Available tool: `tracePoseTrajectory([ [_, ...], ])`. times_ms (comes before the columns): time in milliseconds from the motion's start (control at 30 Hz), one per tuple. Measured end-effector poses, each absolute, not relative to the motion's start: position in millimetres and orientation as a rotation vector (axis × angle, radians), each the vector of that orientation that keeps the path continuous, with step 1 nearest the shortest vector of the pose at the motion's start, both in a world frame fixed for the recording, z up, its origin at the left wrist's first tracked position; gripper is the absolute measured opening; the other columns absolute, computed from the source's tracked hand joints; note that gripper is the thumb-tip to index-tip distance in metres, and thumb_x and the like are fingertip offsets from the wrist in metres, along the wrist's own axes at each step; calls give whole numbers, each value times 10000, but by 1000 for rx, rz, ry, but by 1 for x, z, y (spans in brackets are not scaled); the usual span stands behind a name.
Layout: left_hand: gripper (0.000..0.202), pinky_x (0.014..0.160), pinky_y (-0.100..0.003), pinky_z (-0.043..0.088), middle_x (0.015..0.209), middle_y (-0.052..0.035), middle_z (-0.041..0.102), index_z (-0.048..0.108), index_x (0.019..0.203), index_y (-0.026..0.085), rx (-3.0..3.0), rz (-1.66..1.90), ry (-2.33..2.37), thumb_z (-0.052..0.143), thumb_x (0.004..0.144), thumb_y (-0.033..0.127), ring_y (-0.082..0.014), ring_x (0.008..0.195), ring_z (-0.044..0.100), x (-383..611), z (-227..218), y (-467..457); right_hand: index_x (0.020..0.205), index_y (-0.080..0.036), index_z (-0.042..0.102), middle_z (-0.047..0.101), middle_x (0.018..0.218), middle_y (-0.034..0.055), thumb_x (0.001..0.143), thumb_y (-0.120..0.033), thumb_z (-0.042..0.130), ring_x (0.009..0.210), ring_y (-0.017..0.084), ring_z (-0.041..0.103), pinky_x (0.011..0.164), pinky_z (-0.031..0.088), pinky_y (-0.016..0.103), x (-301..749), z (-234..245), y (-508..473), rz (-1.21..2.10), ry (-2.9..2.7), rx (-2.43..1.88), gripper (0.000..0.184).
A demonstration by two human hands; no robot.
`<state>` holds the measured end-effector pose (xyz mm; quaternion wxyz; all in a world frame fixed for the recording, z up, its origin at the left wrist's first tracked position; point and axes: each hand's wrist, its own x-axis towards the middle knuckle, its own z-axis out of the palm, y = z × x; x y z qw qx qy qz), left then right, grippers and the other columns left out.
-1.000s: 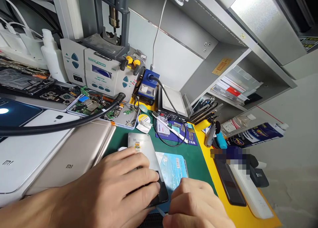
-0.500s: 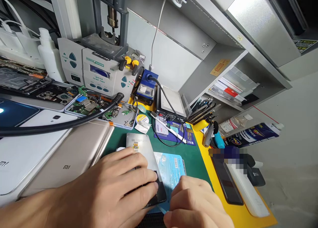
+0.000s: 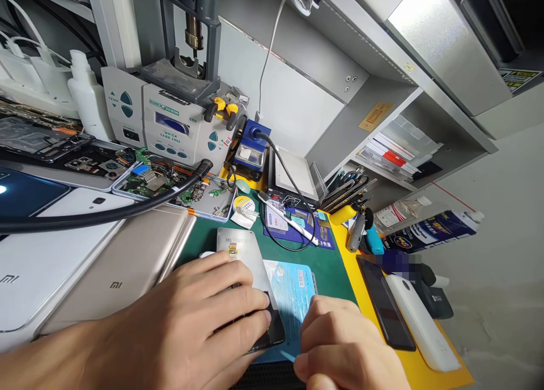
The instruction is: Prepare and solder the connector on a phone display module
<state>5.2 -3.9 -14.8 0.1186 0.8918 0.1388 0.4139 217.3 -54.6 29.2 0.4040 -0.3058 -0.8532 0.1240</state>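
Note:
My left hand grips a phone screen, with its fingers laid across it. The screen's silver back faces up, with a small gold connector near the far end and black along the near end. It rests partly over a light-blue packet. To the right, my right hand is closed in a pinch on a thin blue strip, whose tip points at the screen's near corner. The rest of the strip is hidden by the fingers.
Left of my hand lie several phones, among them a gold phone. Behind stand a hot-air station, its black hose, and a tray of circuit boards. A toothbrush lies beyond the packet; a dark phone is at right.
My right hand has shifted slightly to the right, away from the phone screen, with the thin blue strip. The left hand and the screen have hardly moved.

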Motion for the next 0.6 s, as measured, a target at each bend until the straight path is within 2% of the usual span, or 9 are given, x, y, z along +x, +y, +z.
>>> tracePoseTrajectory([
  [100, 166, 815, -410, 518, 880, -71, 734, 689, 1021, 179, 2632, 1215, 392, 616, 875, 148, -239, 850, 635, 5, -13, -3, 921, -172, 639, 577, 588, 22, 975, -205, 510, 495, 145, 541, 469, 427, 282, 213, 25, -54, 425, -2051, -809, 144],
  [167, 188, 816, -408, 525, 869, -72, 733, 690, 1037, 177, 2645, 1225, 376, 621, 867, 135, -238, 850, 640, 4, -13, -2, 846, -180, 638, 517, 548, -2, 999, -259, 473, 448, 123, 464, 441, 365, 275, 207, 21, -54, 350, -1774, -776, 238],
  [333, 225, 821, -416, 537, 886, -91, 740, 687, 1072, 158, 2673, 1245, 326, 623, 860, 122, -249, 872, 653, 2, -12, -2, 746, -184, 625, 516, 603, 5, 934, -153, 536, 537, 138, 494, 509, 402, 284, 204, 19, -42, 375, -1536, -918, 211],
  [500, 265, 795, -405, 541, 933, -97, 752, 674, 1109, 175, 2671, 1270, 296, 633, 858, 102, -241, 880, 665, 0, -10, 1, 700, -188, 592, 536, 630, -10, 918, -260, 586, 482, 103, 428, 417, 296, 225, 228, 15, -7, 385, -1247, -977, 230],
  [600, 257, 789, -396, 538, 952, -91, 756, 675, 1089, 199, 2650, 1328, 284, 638, 857, 93, -234, 883, 676, 0, -9, 2, 685, -183, 576, 527, 598, -24, 898, -334, 610, 454, 91, 410, 430, 294, 230, 240, 11, 10, 431, -1192, -1043, 263],
])
